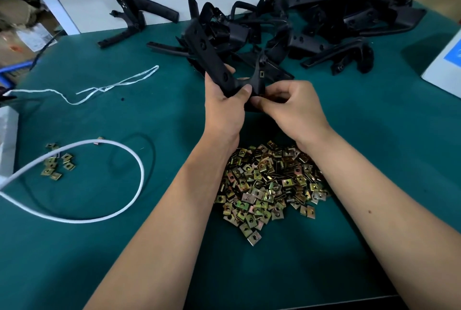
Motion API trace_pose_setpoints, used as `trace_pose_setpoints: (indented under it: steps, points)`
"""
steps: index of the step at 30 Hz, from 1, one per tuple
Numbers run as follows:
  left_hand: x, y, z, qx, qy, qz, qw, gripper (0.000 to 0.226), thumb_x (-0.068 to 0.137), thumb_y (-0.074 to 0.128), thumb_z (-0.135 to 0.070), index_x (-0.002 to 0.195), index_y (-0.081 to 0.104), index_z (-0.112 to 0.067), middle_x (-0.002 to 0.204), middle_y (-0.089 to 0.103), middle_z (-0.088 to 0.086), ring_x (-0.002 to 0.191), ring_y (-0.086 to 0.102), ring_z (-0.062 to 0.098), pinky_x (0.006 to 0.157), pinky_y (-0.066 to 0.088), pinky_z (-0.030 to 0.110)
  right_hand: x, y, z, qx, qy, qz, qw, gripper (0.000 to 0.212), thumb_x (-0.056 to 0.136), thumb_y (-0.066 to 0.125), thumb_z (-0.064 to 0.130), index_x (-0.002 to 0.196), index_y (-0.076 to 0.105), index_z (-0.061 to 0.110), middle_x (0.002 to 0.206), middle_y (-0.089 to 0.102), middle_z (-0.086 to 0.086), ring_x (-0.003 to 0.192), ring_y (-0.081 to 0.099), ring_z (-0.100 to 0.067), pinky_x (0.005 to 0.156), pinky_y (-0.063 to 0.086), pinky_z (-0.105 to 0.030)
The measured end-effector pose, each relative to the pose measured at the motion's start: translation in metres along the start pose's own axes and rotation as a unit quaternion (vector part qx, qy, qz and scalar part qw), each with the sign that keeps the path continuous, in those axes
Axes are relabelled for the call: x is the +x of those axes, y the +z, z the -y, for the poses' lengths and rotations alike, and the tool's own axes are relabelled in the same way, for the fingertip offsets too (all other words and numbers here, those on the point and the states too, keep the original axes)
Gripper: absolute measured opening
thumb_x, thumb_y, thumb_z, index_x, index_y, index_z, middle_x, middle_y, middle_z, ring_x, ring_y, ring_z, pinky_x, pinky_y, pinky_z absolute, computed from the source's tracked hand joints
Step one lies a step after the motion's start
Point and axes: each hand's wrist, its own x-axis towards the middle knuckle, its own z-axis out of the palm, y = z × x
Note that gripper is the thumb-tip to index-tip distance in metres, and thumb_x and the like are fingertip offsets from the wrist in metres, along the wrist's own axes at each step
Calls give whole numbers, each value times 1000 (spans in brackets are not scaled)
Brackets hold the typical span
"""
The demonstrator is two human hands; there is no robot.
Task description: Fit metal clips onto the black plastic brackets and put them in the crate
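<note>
Left hand (223, 107) is gripping one black bracket (212, 57) mid-air above the green table (349, 135), fingers wrapped round its lower end, thumb on the face. Bracket's long axis is running up and away to the left from that grip, so the free end is pointing toward the far bracket pile (311, 25). Right hand (291, 105) is sitting just right of the grip, fingers curled and pinching at the bracket's forked lower tab; probably pressing a clip on, but the clip itself is hidden, so can't tell if one's in there. The fit point is lying between the two hands, right hand nearer to it. Clip pile (269, 185) is lying directly below the wrists, closer to the right forearm. Counts: one bracket in hand, one lone bracket (134, 20) off to the far left, a tangled heap of roughly a dozen, too overlapped to count exactly. Clips in the main pile: well over a hundred, uncountable; a small side cluster (56, 162) on the left is showing about eight. Crate isn't in view. One white cord (119, 160) and one white string (99, 90) are lying on the left.
</note>
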Motion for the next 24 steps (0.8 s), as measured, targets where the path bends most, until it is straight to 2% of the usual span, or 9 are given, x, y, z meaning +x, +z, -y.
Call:
trace_pose_setpoints:
  steps: [3, 6, 12, 15, 19, 22, 24]
  points:
    - [-1, 0, 2, 21, -5, 22, 1000, 38, 89, 56, 13, 106, 50, -21, 90, 57, -3, 83, 59, 8, 78, 51, 24, 0, -2, 3, 37, 5, -27, 999, 45, 76, 89, 36, 117, 71, 29, 98, 75, 12, 94, 71, 0, 87, 58, -26]
    - [-2, -1, 0, 35, -3, 51, 998, 40, 85, 55, 11, 110, 50, -20, 95, 62, -2, 91, 62, 11, 85, 52, 26, 2, -3, 5, 55, 7, -61, 997, 38, 75, 91, 27, 109, 74, 28, 94, 75, 11, 90, 72, -1, 89, 61, -31]
    - [-7, 0, -4, 123, 40, 103, 986, 46, 77, 57, 1, 115, 45, -22, 98, 61, -13, 94, 60, 2, 89, 52, 23, 4, -4, 4, 107, 55, -64, 991, 42, 81, 87, 11, 121, 73, 9, 95, 69, 12, 93, 67, 1, 86, 56, -17]
    - [-11, 3, -7, 146, 45, 121, 981, 47, 77, 57, 0, 115, 43, -23, 101, 59, -12, 92, 59, -4, 85, 51, 17, 5, -7, 6, 132, 80, -66, 986, 41, 81, 85, 6, 120, 73, 8, 97, 70, 7, 94, 67, -4, 87, 56, -20]
    - [-19, 17, -18, 135, 43, 131, 981, 50, 81, 61, 1, 120, 42, -22, 109, 59, -11, 96, 60, -10, 82, 48, 11, 5, -21, 11, 146, 85, -69, 983, 39, 82, 84, 4, 119, 72, 6, 95, 68, 6, 87, 63, -2, 78, 54, -12]
    - [-27, 46, -33, 121, 43, 154, 980, 50, 79, 63, -7, 122, 41, -18, 105, 58, -11, 92, 60, -11, 82, 48, 11, 3, -47, 12, 151, 62, -94, 982, 34, 82, 84, 5, 114, 73, 8, 95, 70, 5, 91, 66, -4, 89, 58, -25]
    - [-37, 79, -41, 114, 45, 183, 976, 48, 77, 64, -11, 119, 42, -19, 102, 58, -11, 88, 61, -12, 80, 49, 12, -2, -78, 10, 161, 51, -134, 976, 29, 83, 82, 4, 109, 72, 12, 97, 73, -1, 96, 70, -13, 95, 59, -37]
